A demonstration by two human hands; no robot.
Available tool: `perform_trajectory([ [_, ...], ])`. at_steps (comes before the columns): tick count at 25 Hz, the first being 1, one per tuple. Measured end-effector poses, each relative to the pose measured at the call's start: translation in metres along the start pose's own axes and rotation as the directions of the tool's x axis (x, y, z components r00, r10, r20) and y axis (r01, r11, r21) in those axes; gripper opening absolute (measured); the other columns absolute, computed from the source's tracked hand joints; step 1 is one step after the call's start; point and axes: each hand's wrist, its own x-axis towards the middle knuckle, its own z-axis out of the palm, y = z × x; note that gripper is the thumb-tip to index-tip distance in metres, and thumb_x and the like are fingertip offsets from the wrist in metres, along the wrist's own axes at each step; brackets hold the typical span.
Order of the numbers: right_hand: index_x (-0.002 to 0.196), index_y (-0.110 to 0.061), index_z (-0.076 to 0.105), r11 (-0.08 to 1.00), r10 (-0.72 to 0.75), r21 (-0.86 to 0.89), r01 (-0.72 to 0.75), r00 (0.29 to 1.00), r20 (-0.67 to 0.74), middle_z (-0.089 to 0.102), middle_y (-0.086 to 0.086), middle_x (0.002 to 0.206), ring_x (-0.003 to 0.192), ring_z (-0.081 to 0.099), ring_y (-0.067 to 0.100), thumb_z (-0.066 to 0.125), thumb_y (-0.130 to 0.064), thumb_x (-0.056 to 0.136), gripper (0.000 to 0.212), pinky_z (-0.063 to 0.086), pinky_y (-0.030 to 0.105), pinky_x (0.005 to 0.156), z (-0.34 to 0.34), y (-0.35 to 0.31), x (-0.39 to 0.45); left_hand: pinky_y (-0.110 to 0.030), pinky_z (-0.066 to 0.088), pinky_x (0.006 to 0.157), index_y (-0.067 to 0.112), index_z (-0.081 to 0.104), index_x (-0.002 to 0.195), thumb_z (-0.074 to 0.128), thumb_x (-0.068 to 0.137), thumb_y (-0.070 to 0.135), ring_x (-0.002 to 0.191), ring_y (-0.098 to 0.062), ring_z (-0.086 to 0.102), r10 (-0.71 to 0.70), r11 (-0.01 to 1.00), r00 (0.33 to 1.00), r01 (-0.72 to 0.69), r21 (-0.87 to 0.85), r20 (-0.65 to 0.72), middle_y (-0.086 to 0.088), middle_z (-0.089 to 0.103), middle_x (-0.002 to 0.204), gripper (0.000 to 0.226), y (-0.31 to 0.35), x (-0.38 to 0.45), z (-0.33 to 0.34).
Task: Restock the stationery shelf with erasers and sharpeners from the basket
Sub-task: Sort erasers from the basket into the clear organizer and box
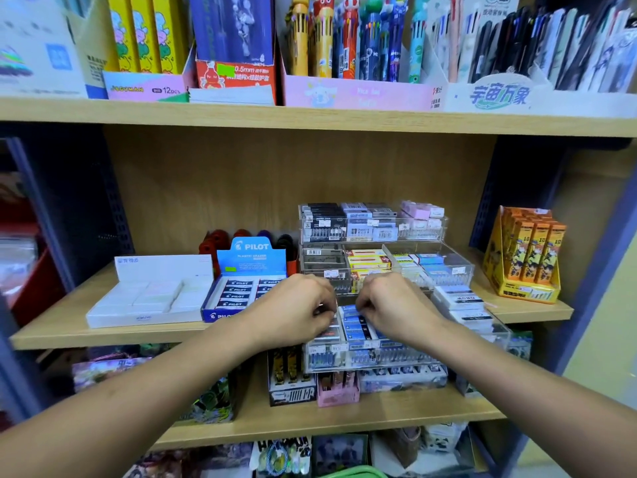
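Erasers [358, 327] with blue sleeves sit in the front tier of a clear acrylic stepped organizer [372, 357] on the middle shelf [103, 334]. Right hand [396, 305] rests on them, fingers curled down onto the top of the blue row; whether it actually pinches one I cannot tell, fingertips are hidden. Left hand [296, 305] is just beside it, fingers curled over the neighbouring compartment with red/black erasers [327, 332]; something small and shiny shows at its fingertips, too small to identify. Hands nearly touch.

Higher tiers of the organizer hold black, grey, pink, yellow/red and blue eraser packs, with small price stickers on the fronts; text unreadable. "MONO" eraser packs [462, 298] sit at the organizer's right.

Left of the hands: blue "PILOT" display box [251, 260], header reads "PLASTIC ERASER", sleeves inside repeat "PILOT". Further left, white tray of pale erasers [148, 294]. Far right, orange display box [524, 257], lettering unreadable.

Top shelf: pink box marked "12pcs" [144, 87], red box showing "0.5mm" [238, 77], character multicolour pens [351, 39], white box with Chinese lettering [499, 93].

Lower shelves blurred. Green rim [355, 473] cut off at the bottom edge, possibly the basket. No sharpeners identifiable.
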Motion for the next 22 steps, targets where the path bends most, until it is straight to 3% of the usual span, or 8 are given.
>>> perform_trajectory([
  [4, 0.092, -0.027, 0.077, 0.999, 0.045, -0.004, -0.045, 0.998, 0.054, 0.07, -0.007, 0.098, 0.095, 0.065, 0.022, 0.057, -0.022, 0.088, 0.02, 0.055, 0.039, 0.086, -0.014, -0.003, -0.002, -0.025, 0.048, 0.09, 0.015, 0.077, 0.1, 0.061, 0.09, 0.019, 0.098, -0.009, 0.062, 0.011, 1.0, 1.0, -0.01, 0.005, -0.012, 0.007, 0.07, 0.106, 0.019, 0.001, -0.003, -0.001],
  [7, 0.101, -0.025, 0.077, 0.981, 0.049, 0.193, -0.03, 0.994, -0.096, 0.069, -0.012, 0.098, 0.093, 0.062, 0.01, 0.058, -0.018, 0.089, 0.023, 0.05, 0.028, 0.086, -0.031, -0.022, -0.014, -0.029, 0.049, 0.089, 0.016, 0.073, 0.103, 0.059, 0.089, 0.015, 0.099, -0.011, 0.06, -0.027, 1.0, 0.987, 0.026, -0.009, -0.16, 0.007, 0.068, 0.103, 0.02, 0.0, -0.012, -0.003],
  [10, 0.098, -0.024, 0.075, 0.92, -0.05, 0.372, 0.124, 0.978, -0.203, 0.07, -0.01, 0.088, 0.081, 0.062, 0.008, 0.059, -0.022, 0.085, 0.021, 0.052, 0.031, 0.078, -0.031, -0.068, -0.042, -0.032, 0.05, 0.077, 0.02, 0.067, 0.094, 0.052, 0.084, 0.015, 0.09, -0.014, 0.059, -0.119, 0.993, 0.941, 0.108, -0.05, -0.316, 0.008, 0.062, 0.092, 0.019, -0.001, -0.038, -0.004],
  [13, 0.096, -0.021, 0.071, 0.904, -0.206, 0.354, 0.239, 0.97, -0.129, 0.066, -0.003, 0.086, 0.083, 0.063, 0.018, 0.054, -0.023, 0.086, 0.02, 0.051, 0.035, 0.075, 0.007, -0.11, -0.069, -0.035, 0.049, 0.067, 0.024, 0.058, 0.086, 0.039, 0.077, 0.024, 0.081, -0.019, 0.06, -0.202, 0.979, 0.921, 0.185, -0.082, -0.333, 0.008, 0.059, 0.086, 0.021, -0.009, -0.085, 0.009],
  [15, 0.097, -0.019, 0.068, 0.927, -0.269, 0.284, 0.244, 0.962, 0.053, 0.064, 0.002, 0.091, 0.09, 0.062, 0.025, 0.05, -0.024, 0.088, 0.021, 0.052, 0.038, 0.077, 0.047, -0.13, -0.081, -0.038, 0.051, 0.068, 0.024, 0.056, 0.086, 0.035, 0.075, 0.027, 0.083, -0.023, 0.062, -0.277, 0.961, 0.939, 0.272, -0.052, -0.204, 0.006, 0.06, 0.087, 0.023, -0.02, -0.119, 0.036],
  [17, 0.099, -0.018, 0.067, 0.96, -0.239, 0.213, 0.185, 0.934, 0.265, 0.067, 0.008, 0.099, 0.096, 0.063, 0.03, 0.051, -0.023, 0.087, 0.02, 0.053, 0.04, 0.08, 0.1, -0.133, -0.086, -0.039, 0.052, 0.073, 0.024, 0.057, 0.09, 0.041, 0.078, 0.024, 0.091, -0.028, 0.064, -0.374, 0.927, 0.924, 0.373, 0.03, 0.08, -0.001, 0.063, 0.094, 0.02, -0.031, -0.148, 0.073],
  [20, 0.106, -0.02, 0.068, 0.984, -0.072, 0.174, -0.024, 0.85, 0.522, 0.068, 0.014, 0.109, 0.103, 0.065, 0.031, 0.058, -0.018, 0.084, 0.024, 0.054, 0.036, 0.085, 0.189, -0.123, -0.092, -0.035, 0.051, 0.073, 0.019, 0.062, 0.103, 0.054, 0.084, 0.014, 0.098, -0.033, 0.064, -0.424, 0.9, 0.737, 0.408, 0.153, 0.526, -0.012, 0.067, 0.104, 0.022, -0.041, -0.178, 0.14],
  [22, 0.113, -0.019, 0.07, 0.984, -0.016, 0.147, -0.103, 0.765, 0.643, 0.069, 0.012, 0.113, 0.106, 0.065, 0.027, 0.06, -0.011, 0.084, 0.031, 0.05, 0.028, 0.085, 0.244, -0.115, -0.102, -0.034, 0.051, 0.077, 0.012, 0.066, 0.106, 0.057, 0.084, 0.01, 0.099, -0.032, 0.065, -0.37, 0.914, 0.629, 0.377, 0.149, 0.683, -0.015, 0.068, 0.107, 0.024, -0.042, -0.19, 0.187],
])
